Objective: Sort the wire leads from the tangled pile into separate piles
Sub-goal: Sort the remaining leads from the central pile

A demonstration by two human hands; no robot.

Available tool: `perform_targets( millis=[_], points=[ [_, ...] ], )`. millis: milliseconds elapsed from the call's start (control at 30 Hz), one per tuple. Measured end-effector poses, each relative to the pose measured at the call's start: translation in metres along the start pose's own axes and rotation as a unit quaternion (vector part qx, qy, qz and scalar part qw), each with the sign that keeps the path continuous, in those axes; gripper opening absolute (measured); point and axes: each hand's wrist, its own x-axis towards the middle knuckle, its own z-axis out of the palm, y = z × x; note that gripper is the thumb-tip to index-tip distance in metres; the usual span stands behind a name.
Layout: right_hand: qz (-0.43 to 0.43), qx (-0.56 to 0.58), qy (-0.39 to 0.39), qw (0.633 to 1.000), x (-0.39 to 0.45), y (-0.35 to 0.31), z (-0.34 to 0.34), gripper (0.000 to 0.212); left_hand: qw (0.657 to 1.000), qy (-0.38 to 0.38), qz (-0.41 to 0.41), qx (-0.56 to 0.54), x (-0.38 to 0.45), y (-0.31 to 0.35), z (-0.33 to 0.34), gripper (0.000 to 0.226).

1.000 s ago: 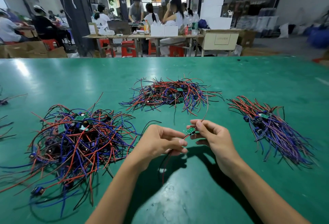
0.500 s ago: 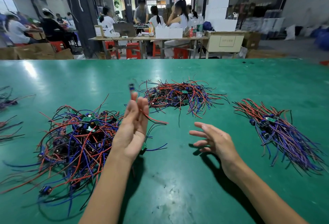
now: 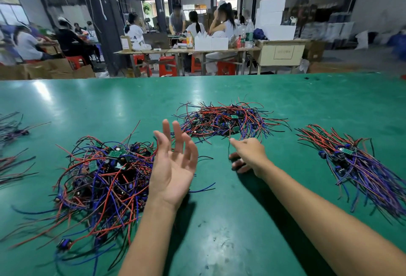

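Wire leads in red, blue and black lie in three heaps on a green table [image 3: 230, 242]. The tangled pile [image 3: 103, 179], dotted with small green circuit boards, sits at left, partly hidden behind the left hand [image 3: 173, 161], which is raised palm-up with fingers spread wide and empty. A flatter far pile [image 3: 226, 119] lies beyond the hands. The right hand [image 3: 248, 155] reaches toward its near edge, fingers curled; whether it pinches a thin wire there is hard to tell. A combed pile [image 3: 360, 166] at right runs toward the frame edge. More wires at far left are cut off.
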Motion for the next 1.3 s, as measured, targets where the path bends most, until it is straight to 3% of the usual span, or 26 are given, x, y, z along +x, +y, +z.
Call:
perform_targets(
  millis=[133, 300, 367, 433, 467, 500, 567, 667, 800, 900, 1000, 1133, 1300],
  points=[
    [0.035, 0.02, 0.02, 0.999, 0.034, -0.009, 0.012, 0.028, 0.998, -0.014, -0.011, 0.06, 0.0, -0.002, -0.001, 0.038],
    [-0.012, 0.028, 0.05, 0.998, 0.03, -0.005, 0.01, 0.018, 0.979, -0.008, -0.007, 0.204, -0.002, -0.017, 0.005, 0.044],
    [-0.035, 0.057, 0.06, 0.996, 0.014, 0.002, 0.008, 0.016, 0.926, -0.002, 0.042, 0.374, -0.002, -0.027, 0.004, 0.046],
    [-0.064, 0.068, 0.062, 0.994, -0.006, 0.01, 0.006, 0.017, 0.829, -0.001, 0.103, 0.549, -0.001, -0.039, -0.003, 0.039],
    [-0.081, 0.073, 0.06, 0.992, -0.017, 0.015, 0.004, 0.018, 0.792, 0.002, 0.115, 0.6, 0.0, -0.046, -0.008, 0.034],
    [-0.098, 0.077, 0.056, 0.991, -0.027, 0.019, 0.002, 0.019, 0.777, 0.013, 0.098, 0.621, 0.0, -0.052, -0.011, 0.029],
    [-0.13, 0.075, 0.046, 0.988, -0.049, 0.027, -0.004, 0.021, 0.809, 0.054, 0.013, 0.585, -0.001, -0.063, -0.013, 0.018],
    [-0.168, 0.055, 0.011, 0.984, -0.082, 0.036, -0.011, 0.017, 0.878, 0.107, -0.088, 0.457, 0.001, -0.071, -0.011, 0.029],
    [-0.213, -0.023, -0.064, 0.975, -0.117, 0.041, -0.014, 0.015, 0.93, 0.121, -0.132, 0.322, 0.001, -0.076, -0.012, 0.038],
    [-0.233, -0.074, -0.092, 0.965, -0.125, 0.041, -0.018, 0.026, 0.942, 0.106, -0.133, 0.29, -0.003, -0.076, -0.012, 0.03],
    [-0.22, -0.059, -0.078, 0.971, -0.124, 0.039, -0.021, 0.039, 0.928, 0.057, -0.086, 0.357, -0.005, -0.069, -0.014, 0.027],
    [-0.103, 0.059, -0.043, 0.992, -0.113, 0.041, -0.023, 0.039, 0.832, 0.007, 0.06, 0.551, -0.006, -0.059, -0.01, 0.028],
    [-0.071, 0.094, -0.048, 0.992, -0.108, 0.043, -0.024, 0.038, 0.784, 0.012, 0.188, 0.592, -0.004, -0.038, -0.004, 0.021]
  ],
)
